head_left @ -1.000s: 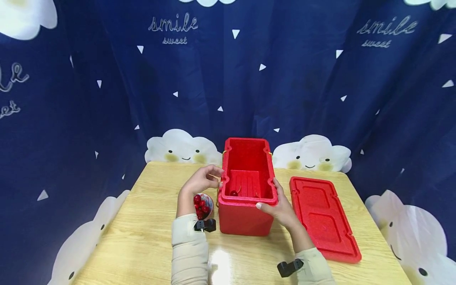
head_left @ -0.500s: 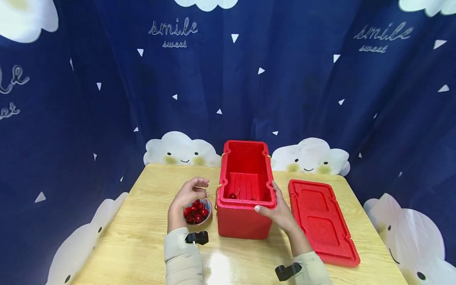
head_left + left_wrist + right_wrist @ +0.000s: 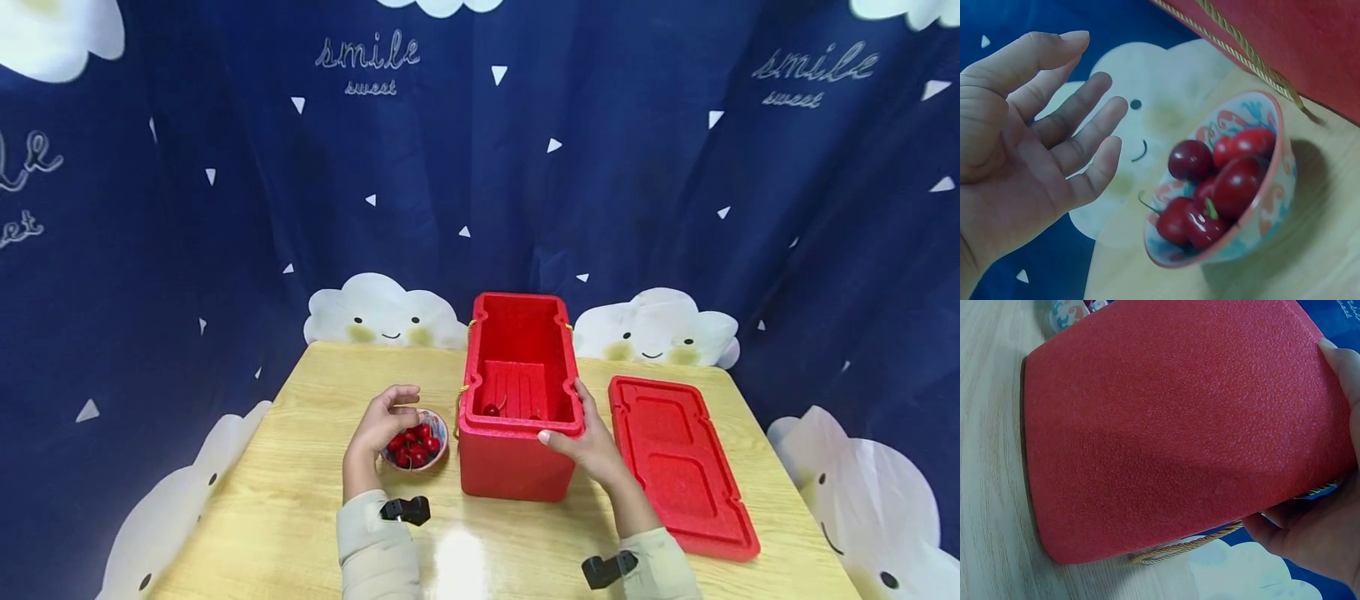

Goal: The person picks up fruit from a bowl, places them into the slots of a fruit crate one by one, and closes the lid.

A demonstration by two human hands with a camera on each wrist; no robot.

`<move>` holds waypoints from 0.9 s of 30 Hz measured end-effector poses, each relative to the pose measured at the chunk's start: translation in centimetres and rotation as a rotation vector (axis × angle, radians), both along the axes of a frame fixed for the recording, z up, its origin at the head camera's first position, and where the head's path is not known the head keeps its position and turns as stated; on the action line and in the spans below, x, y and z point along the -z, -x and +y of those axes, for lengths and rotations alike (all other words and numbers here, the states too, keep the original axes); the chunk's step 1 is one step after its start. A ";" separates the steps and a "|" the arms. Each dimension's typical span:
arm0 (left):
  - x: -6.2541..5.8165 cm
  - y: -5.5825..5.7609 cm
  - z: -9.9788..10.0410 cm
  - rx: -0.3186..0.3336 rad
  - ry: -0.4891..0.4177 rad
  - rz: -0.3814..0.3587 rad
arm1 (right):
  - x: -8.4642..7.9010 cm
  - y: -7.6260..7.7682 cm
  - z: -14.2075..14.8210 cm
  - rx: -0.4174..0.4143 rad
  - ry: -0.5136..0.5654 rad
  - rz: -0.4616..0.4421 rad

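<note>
In the head view a red foam box (image 3: 516,462) stands open-topped on the table. A cherry (image 3: 491,410) with its stem lies on its floor near the front wall, and part of another shows beside it. My right hand (image 3: 592,442) grips the box's near right corner, thumb on the front and fingers along the side. Left of the box sits a patterned bowl (image 3: 1275,187) with several cherries (image 3: 1235,184) in it. My left hand (image 3: 1035,131) hovers beside the bowl, fingers loosely bent and holding nothing.
A red lid (image 3: 682,467) lies flat on the table (image 3: 292,500) to the right of the box. Gold cord (image 3: 1235,47) hangs along the box's sides. Behind the table hangs a dark blue curtain (image 3: 420,167) with clouds.
My left hand has moved from the box's left rim back toward me and leftward, to beside the cherry bowl, uncovering the cherries. My right hand keeps its grip on the box corner.
</note>
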State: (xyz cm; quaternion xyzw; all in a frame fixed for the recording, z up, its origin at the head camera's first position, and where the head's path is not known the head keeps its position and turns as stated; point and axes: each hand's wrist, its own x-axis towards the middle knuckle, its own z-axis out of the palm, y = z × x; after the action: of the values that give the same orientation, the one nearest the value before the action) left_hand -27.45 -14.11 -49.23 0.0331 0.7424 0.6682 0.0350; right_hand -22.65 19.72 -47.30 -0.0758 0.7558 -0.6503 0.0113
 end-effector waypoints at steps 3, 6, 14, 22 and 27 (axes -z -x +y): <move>0.6 0.1 -0.1 -0.013 -0.032 0.006 | -0.2 -0.1 0.0 0.004 0.007 0.011; 1.4 0.0 -0.3 -0.028 -0.047 -0.017 | -1.0 -0.4 -0.1 0.003 0.018 -0.014; 3.4 -0.5 -0.9 -0.068 -0.047 -0.036 | -3.0 -1.5 -0.8 -0.017 0.025 -0.045; 3.5 -0.7 -0.9 -0.044 -0.048 -0.033 | -1.9 -0.9 -0.4 -0.006 -0.001 -0.031; 4.6 0.0 -1.2 -0.066 -0.004 -0.035 | -3.0 -1.5 -0.8 -0.005 0.004 -0.053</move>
State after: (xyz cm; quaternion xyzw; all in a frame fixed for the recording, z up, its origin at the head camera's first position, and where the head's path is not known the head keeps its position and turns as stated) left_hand -27.46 -15.26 -53.81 -0.0033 0.7412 0.6708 0.0258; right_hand -21.13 18.89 -44.27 -0.0607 0.7538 -0.6535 0.0329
